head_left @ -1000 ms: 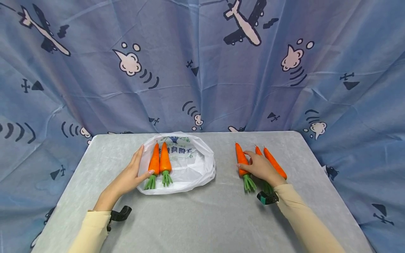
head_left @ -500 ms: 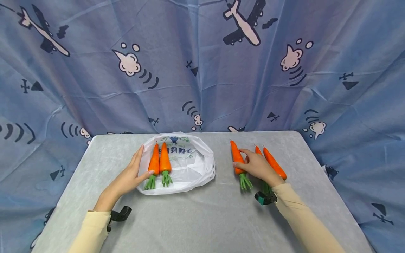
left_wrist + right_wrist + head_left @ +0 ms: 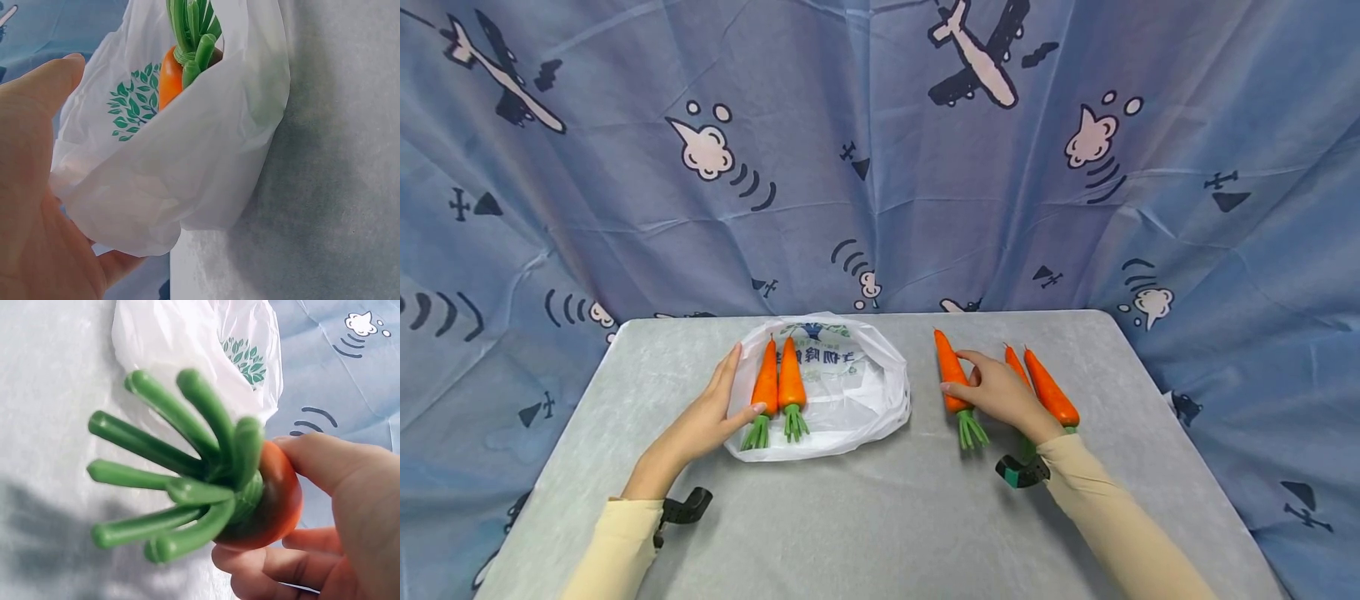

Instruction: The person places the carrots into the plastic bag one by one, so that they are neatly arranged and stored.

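My right hand point(image 3: 1000, 392) holds an orange carrot point(image 3: 948, 360) with a green stub top, thumb on one side and fingers on the other. In the right wrist view its green stalks point(image 3: 181, 456) point toward the camera. My left hand point(image 3: 703, 417) rests along the left side of a white plastic bag point(image 3: 850, 417), its fingers extended and thumb spread over the rim. Inside the bag lie two carrots, a left carrot point(image 3: 765, 382) and a right carrot point(image 3: 791, 379). In the left wrist view the bag's wall point(image 3: 156, 187) lies against the fingers, and the thumb stands apart.
Two more carrots lie on the grey table point(image 3: 865, 533) to the right: one carrot point(image 3: 1051, 390) shows most of its length, the other carrot point(image 3: 1017, 363) is partly hidden behind my right hand. A blue patterned curtain point(image 3: 880, 167) hangs beyond the table's back edge.
My right hand has moved left with the carrot, away from the two carrots on the right and closer to the bag. The left hand and the bag stay put.
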Available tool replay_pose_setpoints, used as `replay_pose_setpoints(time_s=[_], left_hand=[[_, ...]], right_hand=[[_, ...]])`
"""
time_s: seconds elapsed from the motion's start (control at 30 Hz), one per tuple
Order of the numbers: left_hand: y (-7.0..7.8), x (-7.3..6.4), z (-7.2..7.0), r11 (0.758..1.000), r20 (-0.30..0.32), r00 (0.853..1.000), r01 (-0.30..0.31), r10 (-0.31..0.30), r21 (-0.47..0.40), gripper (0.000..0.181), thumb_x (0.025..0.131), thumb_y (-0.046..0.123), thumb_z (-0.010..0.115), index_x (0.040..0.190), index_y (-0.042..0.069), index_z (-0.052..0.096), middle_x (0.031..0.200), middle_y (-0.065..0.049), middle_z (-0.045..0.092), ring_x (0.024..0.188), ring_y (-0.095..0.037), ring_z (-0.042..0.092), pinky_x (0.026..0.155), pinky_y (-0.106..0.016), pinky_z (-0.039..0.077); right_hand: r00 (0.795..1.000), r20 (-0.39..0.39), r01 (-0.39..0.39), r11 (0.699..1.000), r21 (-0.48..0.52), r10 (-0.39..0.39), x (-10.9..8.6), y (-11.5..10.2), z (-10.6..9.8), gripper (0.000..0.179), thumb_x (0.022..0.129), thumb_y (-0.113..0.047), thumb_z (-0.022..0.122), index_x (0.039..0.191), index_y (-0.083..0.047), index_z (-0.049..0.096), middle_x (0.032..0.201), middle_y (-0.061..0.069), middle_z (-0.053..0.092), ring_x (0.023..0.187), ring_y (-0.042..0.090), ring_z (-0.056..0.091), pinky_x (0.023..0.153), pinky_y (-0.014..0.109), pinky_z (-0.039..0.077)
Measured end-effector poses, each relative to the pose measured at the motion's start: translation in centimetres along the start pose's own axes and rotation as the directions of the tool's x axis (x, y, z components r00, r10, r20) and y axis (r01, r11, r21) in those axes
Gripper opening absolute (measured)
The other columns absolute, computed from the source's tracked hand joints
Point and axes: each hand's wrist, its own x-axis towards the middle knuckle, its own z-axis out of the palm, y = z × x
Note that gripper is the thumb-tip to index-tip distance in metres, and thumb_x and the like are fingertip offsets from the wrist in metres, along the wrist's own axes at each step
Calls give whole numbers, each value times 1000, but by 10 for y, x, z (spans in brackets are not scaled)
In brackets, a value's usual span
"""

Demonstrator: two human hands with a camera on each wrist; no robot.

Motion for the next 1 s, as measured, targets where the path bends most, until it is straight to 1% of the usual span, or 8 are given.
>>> replay_pose_setpoints(time_s=[0.2, 0.53, 0.7, 0.9, 1.0], left_hand=[[1, 1, 0, 1000, 4, 1000, 6, -6, -4, 103, 94, 53, 59, 159, 22, -16, 167, -19, -1, 148, -49, 22, 116, -66, 26], [2, 0, -1, 1000, 0, 1000, 4, -4, 0, 103, 95, 52, 60, 158, 24, -16, 167, -19, 0, 148, -49, 23, 116, -66, 26], [2, 0, -1, 1000, -1, 1000, 4, -4, 0, 103, 95, 52, 60, 159, 21, -15, 167, -20, 0, 147, -50, 24, 116, -66, 26], [1, 0, -1, 1000, -3, 1000, 3, -3, -3, 103, 95, 52, 60, 158, 24, -16, 167, -19, 0, 148, -49, 23, 116, -66, 26], [0, 0, -1, 1000, -4, 1000, 2, -2, -6, 103, 95, 52, 60, 158, 24, -16, 167, -19, 0, 148, -49, 22, 116, -66, 25]], right_hand=[[1000, 0, -7, 1000, 25, 7, 3, -7, 2, 80, 85, -61, 68, 146, -13, 47, 73, 2, 53, 56, 13, 44, 51, 24, 34], [999, -25, 45, 998, 40, -44, 8, -22, 7, 75, 86, -53, 71, 144, -10, 50, 71, 1, 52, 56, 12, 44, 53, 23, 36], [998, -23, 51, 997, 55, -50, 10, -30, 11, 73, 86, -49, 72, 144, -10, 49, 70, 1, 53, 57, 13, 45, 55, 24, 38], [998, -16, 60, 993, 101, -59, 12, -39, 15, 70, 87, -43, 73, 144, -10, 49, 69, 2, 52, 57, 14, 46, 56, 25, 39], [997, -9, 73, 991, 113, -72, 14, -44, 16, 70, 87, -41, 73, 144, -9, 48, 68, 2, 53, 57, 14, 46, 55, 25, 40]])
